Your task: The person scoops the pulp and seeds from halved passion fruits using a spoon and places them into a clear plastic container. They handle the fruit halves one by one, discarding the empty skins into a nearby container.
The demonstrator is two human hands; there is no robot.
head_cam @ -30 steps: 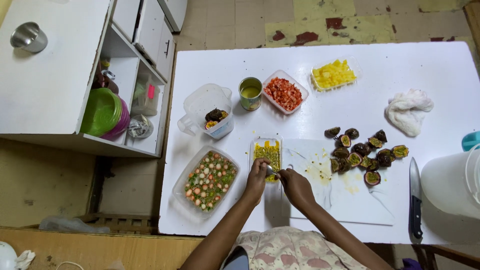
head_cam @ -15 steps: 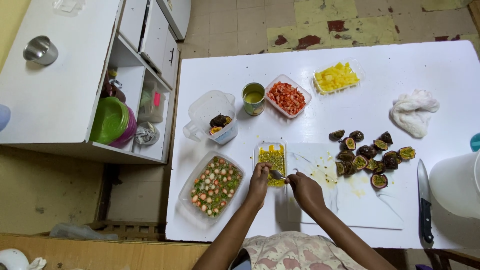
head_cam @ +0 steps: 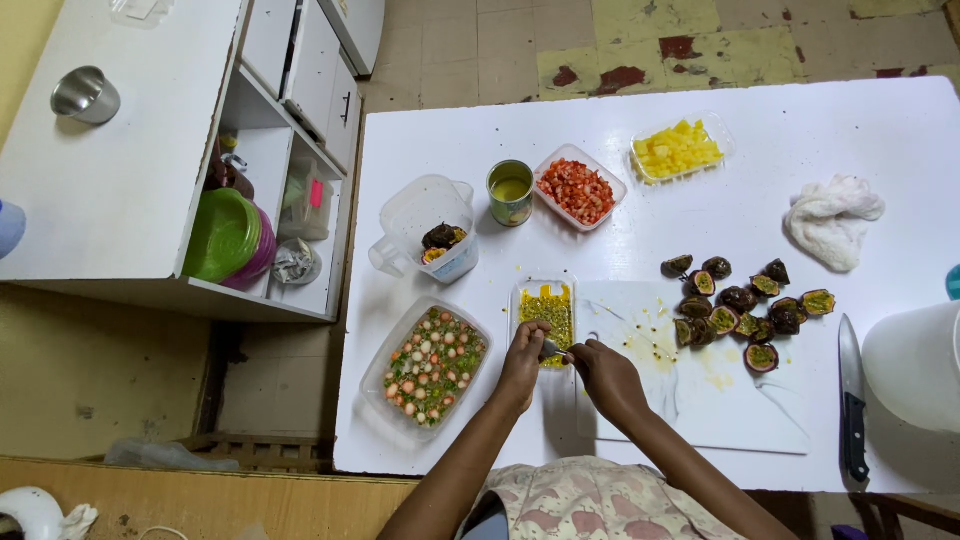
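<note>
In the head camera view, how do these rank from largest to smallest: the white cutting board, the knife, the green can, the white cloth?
1. white cutting board
2. knife, long but narrow
3. white cloth
4. green can

Knife and cloth look close; that order is unsure.

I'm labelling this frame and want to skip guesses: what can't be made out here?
- What the left hand grips: head view, its own fingers cover it.
- The small metal tool at the right hand: too small to tell its kind.
- White bucket: cut off by the right edge.
- Items on the shelf behind the green bowls: shadowed, partly hidden.
</note>
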